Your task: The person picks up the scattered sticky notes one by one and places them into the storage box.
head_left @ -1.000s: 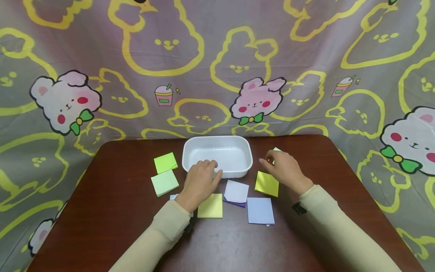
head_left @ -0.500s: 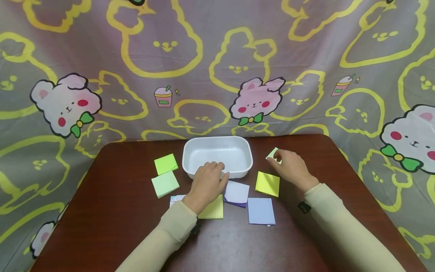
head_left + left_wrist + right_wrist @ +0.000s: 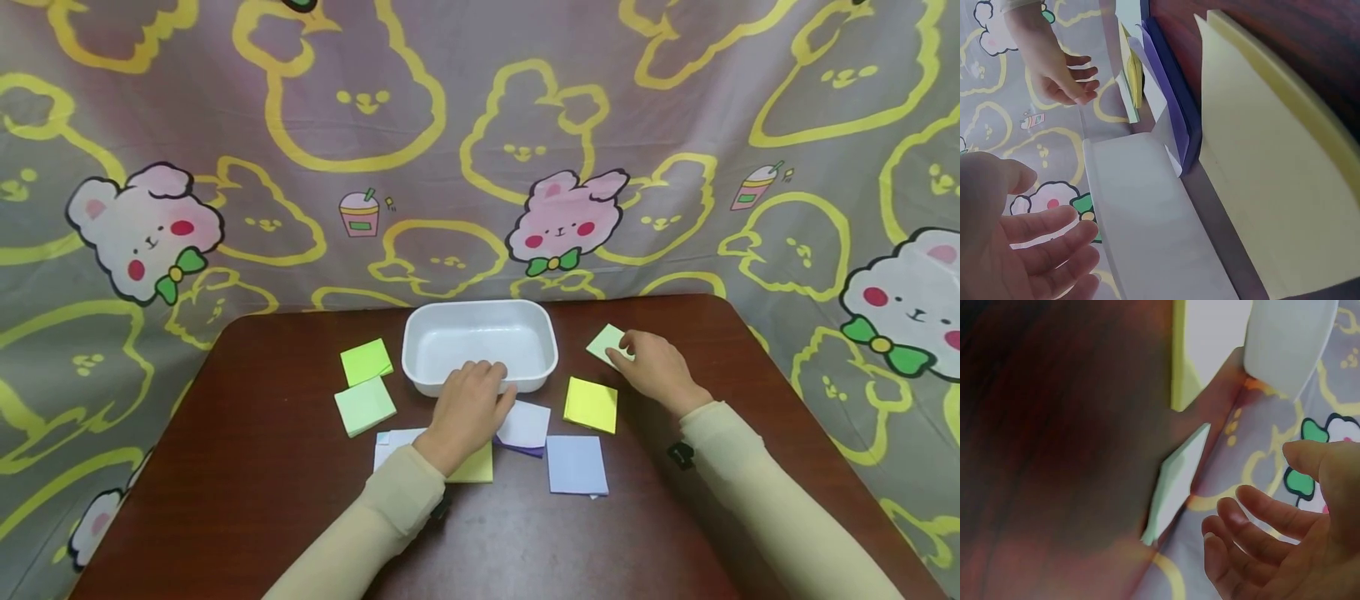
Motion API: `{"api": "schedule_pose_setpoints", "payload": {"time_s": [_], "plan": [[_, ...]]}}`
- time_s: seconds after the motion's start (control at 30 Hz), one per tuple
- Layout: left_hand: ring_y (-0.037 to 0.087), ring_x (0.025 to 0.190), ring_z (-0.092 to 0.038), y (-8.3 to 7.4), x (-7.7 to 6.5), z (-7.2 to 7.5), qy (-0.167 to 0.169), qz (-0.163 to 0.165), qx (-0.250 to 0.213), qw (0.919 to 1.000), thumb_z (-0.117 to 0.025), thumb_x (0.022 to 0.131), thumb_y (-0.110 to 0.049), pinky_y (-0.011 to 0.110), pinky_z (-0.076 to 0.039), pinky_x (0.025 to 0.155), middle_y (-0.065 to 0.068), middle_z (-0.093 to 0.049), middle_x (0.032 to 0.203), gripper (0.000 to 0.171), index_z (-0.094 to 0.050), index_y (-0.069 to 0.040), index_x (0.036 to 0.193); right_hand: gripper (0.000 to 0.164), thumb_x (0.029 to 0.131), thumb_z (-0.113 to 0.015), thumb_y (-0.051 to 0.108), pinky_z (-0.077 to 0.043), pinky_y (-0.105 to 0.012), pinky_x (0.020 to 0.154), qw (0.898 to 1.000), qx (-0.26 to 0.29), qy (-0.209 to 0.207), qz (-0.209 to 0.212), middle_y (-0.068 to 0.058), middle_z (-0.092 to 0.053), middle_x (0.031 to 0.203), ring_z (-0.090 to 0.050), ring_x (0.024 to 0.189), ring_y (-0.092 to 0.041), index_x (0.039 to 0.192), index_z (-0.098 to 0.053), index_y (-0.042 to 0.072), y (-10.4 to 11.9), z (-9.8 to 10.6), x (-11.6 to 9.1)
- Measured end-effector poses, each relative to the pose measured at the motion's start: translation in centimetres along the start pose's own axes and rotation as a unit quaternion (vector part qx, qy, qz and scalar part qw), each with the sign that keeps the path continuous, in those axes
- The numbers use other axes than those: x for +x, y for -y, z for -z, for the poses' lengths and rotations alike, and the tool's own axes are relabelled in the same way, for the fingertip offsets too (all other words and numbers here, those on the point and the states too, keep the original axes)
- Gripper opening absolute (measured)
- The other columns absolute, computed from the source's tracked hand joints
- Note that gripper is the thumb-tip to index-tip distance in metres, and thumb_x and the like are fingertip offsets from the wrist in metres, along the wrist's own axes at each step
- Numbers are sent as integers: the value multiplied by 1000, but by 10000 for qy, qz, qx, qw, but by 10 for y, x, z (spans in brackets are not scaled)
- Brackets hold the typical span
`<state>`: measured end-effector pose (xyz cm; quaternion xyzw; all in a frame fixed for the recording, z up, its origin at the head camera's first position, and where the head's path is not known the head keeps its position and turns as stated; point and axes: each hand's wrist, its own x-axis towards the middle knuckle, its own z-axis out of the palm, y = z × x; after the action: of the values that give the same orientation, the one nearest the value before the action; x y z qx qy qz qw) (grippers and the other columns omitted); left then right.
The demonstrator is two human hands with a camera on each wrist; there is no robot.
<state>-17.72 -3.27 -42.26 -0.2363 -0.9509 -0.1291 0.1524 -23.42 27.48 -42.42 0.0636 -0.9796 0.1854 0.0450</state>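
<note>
My left hand (image 3: 468,410) hovers over the front rim of a white plastic basin (image 3: 480,337), its fingers loosely bent and holding nothing. The left wrist view shows those fingers beside the basin's wall (image 3: 1141,206). Below this hand lie a pale yellow sticky note pad (image 3: 476,468) and a white pad on a purple one (image 3: 527,425). My right hand (image 3: 660,372) is at the near right side of a pale green sticky note pad (image 3: 604,342), overlapping its corner in the head view. In the right wrist view its relaxed fingers are apart from that pad (image 3: 1179,481).
A bright yellow pad (image 3: 591,406) and a light blue pad (image 3: 577,465) lie right of centre. Left of the basin are a lime pad (image 3: 365,360) and a mint pad (image 3: 364,406). A whitish pad (image 3: 392,442) is partly under the left sleeve. A patterned curtain (image 3: 480,150) backs the table (image 3: 247,467).
My right hand has drawn off to the right, uncovering more of the pale green pad. My left hand has drifted right along the basin's front, exposing more of the whitish pad.
</note>
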Motion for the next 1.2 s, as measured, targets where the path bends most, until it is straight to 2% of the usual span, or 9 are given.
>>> {"api": "schedule_pose_setpoints", "payload": {"time_s": [0.23, 0.47, 0.73, 1.0, 1.2], "plan": [[22, 81, -63, -4, 2, -2, -101, -173, 74, 9998, -57, 102, -32, 34, -51, 69, 4, -69, 89, 26, -68, -9, 104, 43, 98, -61, 33, -54, -56, 76, 9998, -24, 169, -104, -26, -70, 112, -67, 100, -42, 118, -65, -6, -8, -4, 3], [21, 82, -64, -11, 5, -5, -73, -272, 158, 9995, -57, 102, -34, 34, -51, 69, 3, -69, 90, 27, -68, -10, 106, 47, 97, -63, 33, -53, -54, 75, 9997, -117, 172, -159, -26, -70, 109, -67, 94, -39, 120, -64, -8, -17, -8, 11], [21, 84, -64, -17, 8, -6, 97, -312, 190, 9993, -55, 103, -35, 34, -52, 70, 3, -69, 91, 29, -68, -10, 108, 52, 96, -62, 34, -52, -59, 81, 9992, -144, 206, -303, -32, -64, 119, -63, 104, -48, 126, -61, -9, -22, -13, 16], [21, 84, -64, -20, 10, -7, 50, -396, 278, 9988, -55, 103, -36, 33, -52, 71, 3, -69, 91, 29, -68, -11, 109, 60, 96, -61, 36, -49, -60, 82, 9980, -154, 354, -500, -32, -55, 124, -56, 108, -47, 135, -54, -9, -27, -15, 22], [20, 84, -62, -25, 11, -7, 135, -415, 257, 9987, -54, 103, -37, 32, -51, 72, 2, -67, 90, 29, -67, -12, 106, 66, 95, -62, 37, -49, -62, 85, 9965, -208, 497, -640, -33, -53, 128, -53, 113, -49, 140, -49, -10, -28, -16, 26]]}}
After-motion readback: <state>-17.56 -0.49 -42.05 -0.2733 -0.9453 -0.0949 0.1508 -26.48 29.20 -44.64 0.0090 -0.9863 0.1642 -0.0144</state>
